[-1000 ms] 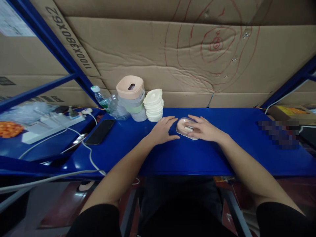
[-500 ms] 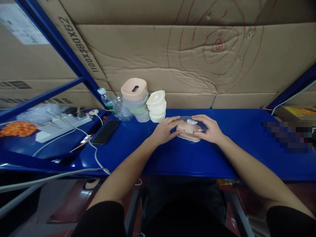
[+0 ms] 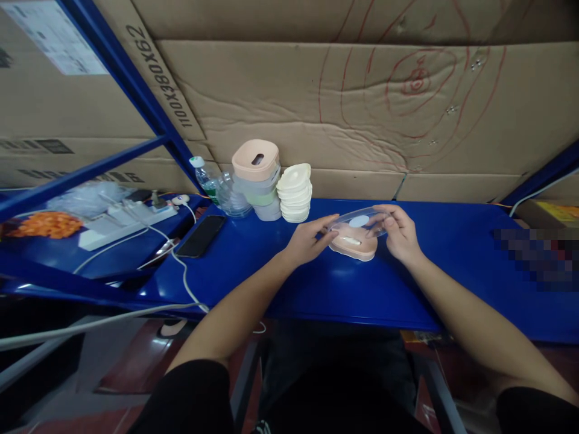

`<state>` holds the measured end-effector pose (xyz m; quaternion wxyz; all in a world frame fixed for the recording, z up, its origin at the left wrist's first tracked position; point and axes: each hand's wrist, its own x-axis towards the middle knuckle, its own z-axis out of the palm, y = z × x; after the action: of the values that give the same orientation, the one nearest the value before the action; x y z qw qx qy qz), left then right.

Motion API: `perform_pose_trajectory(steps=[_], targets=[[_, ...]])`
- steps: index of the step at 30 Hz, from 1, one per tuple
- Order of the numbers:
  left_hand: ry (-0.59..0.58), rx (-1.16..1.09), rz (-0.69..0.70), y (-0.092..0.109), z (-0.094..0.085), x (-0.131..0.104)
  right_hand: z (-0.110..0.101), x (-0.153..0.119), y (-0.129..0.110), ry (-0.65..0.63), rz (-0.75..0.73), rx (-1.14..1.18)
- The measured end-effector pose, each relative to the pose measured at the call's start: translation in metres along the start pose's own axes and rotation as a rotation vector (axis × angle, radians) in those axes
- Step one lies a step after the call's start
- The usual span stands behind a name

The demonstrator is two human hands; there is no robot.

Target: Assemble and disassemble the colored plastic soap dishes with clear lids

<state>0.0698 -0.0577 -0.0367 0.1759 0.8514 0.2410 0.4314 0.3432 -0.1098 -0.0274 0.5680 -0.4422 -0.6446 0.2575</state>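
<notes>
A clear plastic lid (image 3: 359, 221) with a pale round sticker is tilted in the air, its right side higher. The fingers and thumb of my left hand (image 3: 311, 243) pinch its left edge. My right hand (image 3: 402, 234) grips the right edge, thumb on top. Just beneath the lid, a peach-coloured container (image 3: 364, 249) with a slot in its top stands on the blue table (image 3: 344, 295). Part of the container shows through the clear plastic.
To the left stand a stack of cream-coloured pieces (image 3: 295, 193), stacked containers (image 3: 256, 160) with a peach one on top, clear lids (image 3: 233, 198) and a bottle (image 3: 205, 178). A phone (image 3: 201, 236), power strip (image 3: 129, 224) and white cable (image 3: 186, 280) lie farther left.
The clear lid has lifted off the peach container and tilted, its right side rising. My right hand has moved right and up, now gripping the lid's edge. The view has shifted slightly.
</notes>
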Motion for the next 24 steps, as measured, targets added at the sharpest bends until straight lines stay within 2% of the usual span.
perform_pose_trajectory(steps=[3,6,8,12,15,17,20,22,24], targets=[[0.049,-0.039,-0.059,-0.004,-0.004,0.004,-0.001,-0.001,0.0,-0.078,-0.052,-0.09],[-0.003,0.086,-0.133,-0.015,-0.02,0.01,-0.005,0.0,-0.001,-0.189,-0.16,-0.285],[-0.113,0.197,-0.194,-0.026,-0.04,0.013,-0.007,0.003,-0.001,-0.272,-0.199,-0.437],[-0.389,0.261,-0.411,-0.053,-0.092,0.008,-0.008,0.009,0.005,-0.478,-0.176,-0.622],[-0.511,0.466,-0.65,-0.072,-0.127,-0.002,-0.006,0.01,0.017,-0.627,-0.154,-0.692],[-0.557,0.661,-0.804,-0.082,-0.143,-0.01,-0.006,0.009,0.025,-0.656,-0.129,-0.735],[-0.546,0.826,-0.906,-0.088,-0.155,-0.019,-0.01,0.009,0.034,-0.651,-0.122,-0.773],[-0.495,0.857,-0.879,-0.085,-0.153,-0.021,-0.014,0.009,0.036,-0.644,-0.133,-0.766],[-0.41,0.871,-0.79,-0.075,-0.143,-0.019,-0.016,0.01,0.037,-0.627,-0.131,-0.741]])
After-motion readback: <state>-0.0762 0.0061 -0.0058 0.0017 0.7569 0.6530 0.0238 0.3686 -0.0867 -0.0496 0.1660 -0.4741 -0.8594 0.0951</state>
